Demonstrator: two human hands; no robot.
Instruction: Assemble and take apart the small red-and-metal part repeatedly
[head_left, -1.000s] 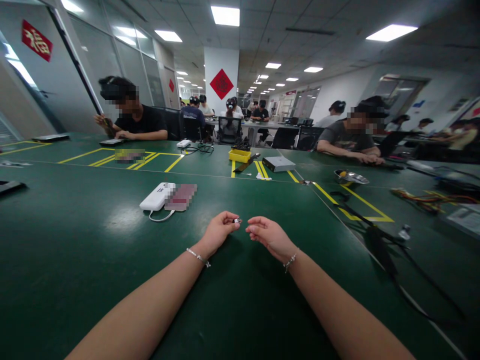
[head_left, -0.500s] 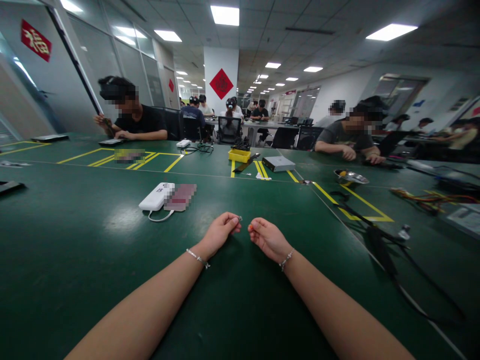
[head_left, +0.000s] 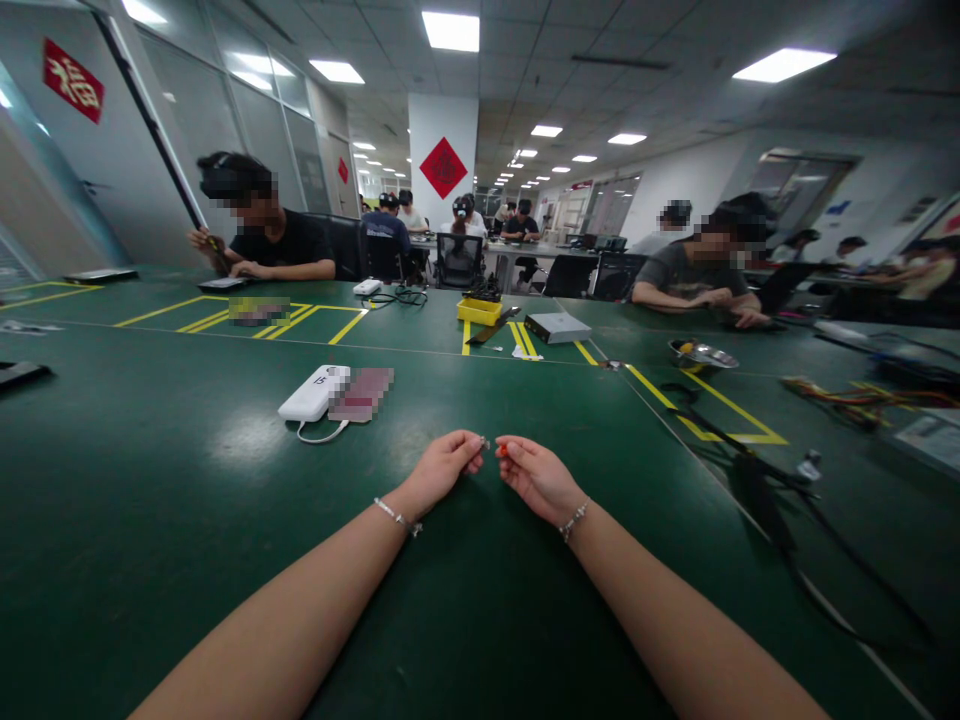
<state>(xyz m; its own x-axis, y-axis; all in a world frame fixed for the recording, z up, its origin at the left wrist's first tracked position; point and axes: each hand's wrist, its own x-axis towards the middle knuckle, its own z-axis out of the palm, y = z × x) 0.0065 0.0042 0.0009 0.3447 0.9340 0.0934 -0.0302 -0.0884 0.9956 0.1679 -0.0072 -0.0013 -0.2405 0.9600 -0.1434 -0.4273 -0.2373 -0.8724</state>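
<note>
Over the middle of the green table [head_left: 225, 540], my left hand [head_left: 452, 460] is closed in a pinch on a small silvery metal piece [head_left: 485, 444], whose tip sticks out past the fingertips. Facing it, my right hand [head_left: 536, 476] pinches a small orange piece [head_left: 502, 451] between thumb and finger. A narrow gap separates the two pieces. Both are too small for me to tell their exact kind. Beyond my left hand lies a white power bank [head_left: 313, 393], joined by a short white cable to a phone-like slab [head_left: 362, 394] that is blurred out.
A yellow bin [head_left: 480, 311] and a grey box [head_left: 557, 327] stand farther back. To the right are a metal bowl [head_left: 702, 354], black cables [head_left: 757, 500] and coloured wires [head_left: 836, 397]. Co-workers sit across the table at left [head_left: 277, 235] and right [head_left: 690, 270].
My hands have shifted very slightly, and the orange piece sits a little higher, more level with the metal piece. The co-worker at right has moved a hand.
</note>
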